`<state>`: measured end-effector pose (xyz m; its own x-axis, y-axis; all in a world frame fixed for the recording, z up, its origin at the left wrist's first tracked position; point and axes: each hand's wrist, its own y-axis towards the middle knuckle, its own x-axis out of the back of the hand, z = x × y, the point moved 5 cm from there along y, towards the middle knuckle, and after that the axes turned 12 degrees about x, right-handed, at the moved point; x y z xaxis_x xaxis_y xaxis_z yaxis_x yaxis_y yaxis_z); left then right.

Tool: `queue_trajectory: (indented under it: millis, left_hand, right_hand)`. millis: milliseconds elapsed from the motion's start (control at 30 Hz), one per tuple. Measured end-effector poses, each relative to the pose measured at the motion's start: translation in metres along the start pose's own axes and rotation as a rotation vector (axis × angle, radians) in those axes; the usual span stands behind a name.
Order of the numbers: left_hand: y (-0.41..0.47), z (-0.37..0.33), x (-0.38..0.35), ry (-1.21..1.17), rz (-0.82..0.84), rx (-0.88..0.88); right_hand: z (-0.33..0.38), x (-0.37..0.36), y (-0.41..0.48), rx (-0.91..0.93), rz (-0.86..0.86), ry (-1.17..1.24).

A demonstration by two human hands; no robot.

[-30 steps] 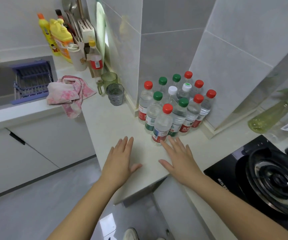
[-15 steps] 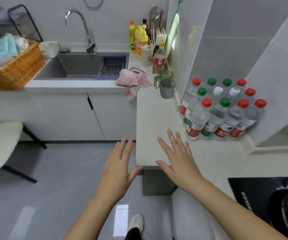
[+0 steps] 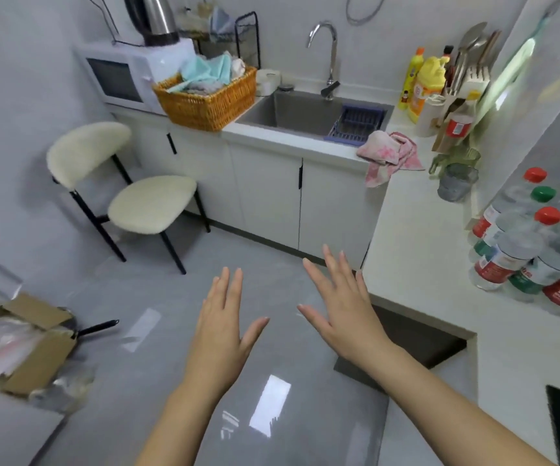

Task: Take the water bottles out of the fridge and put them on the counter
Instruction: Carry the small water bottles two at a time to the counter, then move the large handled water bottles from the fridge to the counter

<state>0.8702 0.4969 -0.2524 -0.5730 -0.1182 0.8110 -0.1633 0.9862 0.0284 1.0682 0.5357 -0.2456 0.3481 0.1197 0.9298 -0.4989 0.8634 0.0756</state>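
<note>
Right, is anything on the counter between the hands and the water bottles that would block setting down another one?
Nothing visible. The left hand and right hand are empty above the floor, and bare counter lies between them and the water bottles. The grey cup and pink cloth sit further back.

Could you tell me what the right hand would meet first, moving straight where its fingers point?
Likely the white cabinet door below the sink; nothing shows between it and the right hand, depth unclear.

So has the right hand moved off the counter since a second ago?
Yes. The right hand lay flat on the counter before the water bottles; now it hovers open over the floor, back past the counter's edge.
</note>
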Motion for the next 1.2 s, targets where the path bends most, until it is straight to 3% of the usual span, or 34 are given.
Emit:
queue_trajectory:
  millis: [267, 667, 1200]
  left_hand:
    - [-0.058, 0.103, 0.090, 0.029, -0.170, 0.112]
    - [-0.181, 0.285, 0.244, 0.100, -0.320, 0.255]
    - [-0.213, 0.427, 0.363, 0.128, -0.519, 0.491]
  right_hand:
    - [0.136, -0.055, 0.036, 0.238, 0.027, 0.007]
    - [0.379, -0.143, 0.043, 0.383, 0.060, 0.026]
    - [0.558, -0.219, 0.131, 0.662, 0.159, 0.031]
